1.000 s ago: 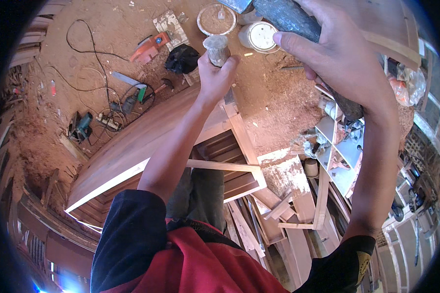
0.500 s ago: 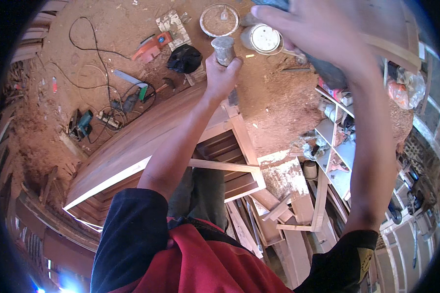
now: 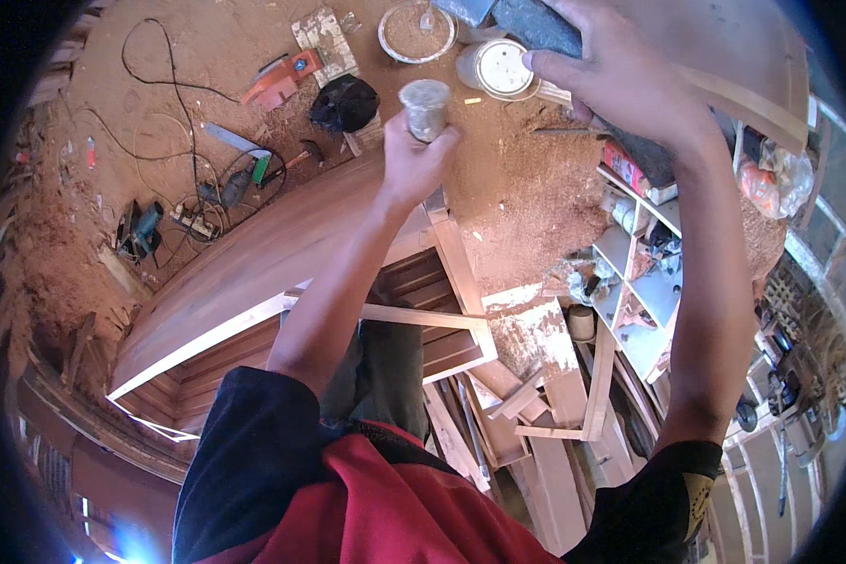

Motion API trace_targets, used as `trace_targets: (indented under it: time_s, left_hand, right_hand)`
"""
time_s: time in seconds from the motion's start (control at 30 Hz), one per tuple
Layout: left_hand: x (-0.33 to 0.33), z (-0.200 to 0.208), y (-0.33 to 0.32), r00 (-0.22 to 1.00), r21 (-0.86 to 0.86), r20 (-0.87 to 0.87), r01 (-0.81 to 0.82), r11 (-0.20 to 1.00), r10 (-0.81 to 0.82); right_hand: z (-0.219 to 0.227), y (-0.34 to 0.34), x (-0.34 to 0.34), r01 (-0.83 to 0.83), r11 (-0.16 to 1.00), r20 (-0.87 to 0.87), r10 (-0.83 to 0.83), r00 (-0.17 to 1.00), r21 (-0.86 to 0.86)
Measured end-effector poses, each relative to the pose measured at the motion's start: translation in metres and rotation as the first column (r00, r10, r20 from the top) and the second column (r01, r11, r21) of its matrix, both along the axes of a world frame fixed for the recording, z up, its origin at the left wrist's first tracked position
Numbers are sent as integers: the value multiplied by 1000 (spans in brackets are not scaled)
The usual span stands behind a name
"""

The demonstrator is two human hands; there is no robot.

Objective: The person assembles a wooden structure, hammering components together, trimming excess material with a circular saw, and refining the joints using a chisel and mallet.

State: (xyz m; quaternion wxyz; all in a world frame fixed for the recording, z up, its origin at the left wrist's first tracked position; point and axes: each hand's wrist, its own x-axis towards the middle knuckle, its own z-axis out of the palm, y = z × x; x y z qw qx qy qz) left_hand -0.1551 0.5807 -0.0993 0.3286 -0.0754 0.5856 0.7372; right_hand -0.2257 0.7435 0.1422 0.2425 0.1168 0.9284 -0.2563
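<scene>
My left hand (image 3: 412, 169) is wrapped round what looks like a chisel (image 3: 426, 105), its grey, worn handle flaring to a flat end above my fist. Its lower part is mostly hidden behind the hand, over the far corner of a wooden cabinet (image 3: 244, 268) lying in front of me. Raised at the upper right, my right hand (image 3: 630, 89) grips a thick, dark grey, block-like piece (image 3: 536, 25). My palm and wrist hide its middle, and its exact kind is unclear. The two hands are well apart.
An orange power tool (image 3: 280, 80), a black bag (image 3: 344, 103), a handsaw (image 3: 235, 138) and cords lie on the dusty ground. A white-lidded bucket (image 3: 503, 68) stands beyond my hands. Shelving (image 3: 634, 258) with small items and loose boards (image 3: 559, 470) are at the right.
My right hand and the dark block have come slightly down and to the right. My left hand keeps hold of the chisel; the whole view has shifted a little.
</scene>
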Motion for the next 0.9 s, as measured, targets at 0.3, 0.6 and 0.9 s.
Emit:
trace_targets:
  time_s: [0.3, 0.6, 0.9]
  left_hand:
    - [-2, -1, 1, 999, -14, -33, 0, 1000, 0]
    - [6, -8, 4, 996, -25, -82, -41, 999, 39]
    - [15, -6, -1, 973, -51, -231, -39, 998, 26]
  right_hand:
    - [-4, 17, 14, -62, 993, 21, 64, 998, -99]
    - [50, -7, -42, 395, 909, 551, -262, 792, -135]
    - [-38, 4, 42, -290, 952, 120, 278, 953, 94]
